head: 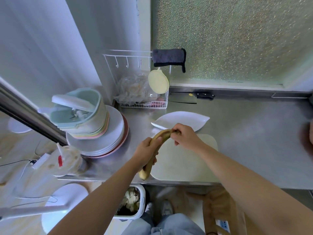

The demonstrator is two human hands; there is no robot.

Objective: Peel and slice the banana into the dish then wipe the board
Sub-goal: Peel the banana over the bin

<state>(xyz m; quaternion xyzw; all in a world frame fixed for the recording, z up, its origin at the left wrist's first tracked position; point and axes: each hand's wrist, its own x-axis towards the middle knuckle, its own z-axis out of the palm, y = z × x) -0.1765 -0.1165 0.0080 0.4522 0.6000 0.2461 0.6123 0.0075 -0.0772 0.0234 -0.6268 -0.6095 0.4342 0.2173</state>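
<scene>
I am looking down on the banana (163, 133), held in the air above the left edge of the pale cutting board (186, 160), which lies flat on the steel counter (254, 133). The banana's long axis runs from near-left to far-right in a clear curve, with the arch bowing up and to the left. Its blunt lower end points back toward the person and hangs just over the counter's front edge. Its stem end points away, toward the white leaf-shaped dish (183, 121) that sits just behind the board. The left hand (145, 150) is wrapped round the middle of the fruit, fingers curled under it and thumb lying along the top. The right hand (184, 136) pinches the stem end with fingers bent tightly. The skin looks brownish yellow and, as far as I can make out, is still closed along its length. A cleaver (184, 98) rests against the back wall beyond the dish, and a dark cloth (169, 57) hangs on the wire rack above it. A stack of plates (101, 141) stands to the left.
</scene>
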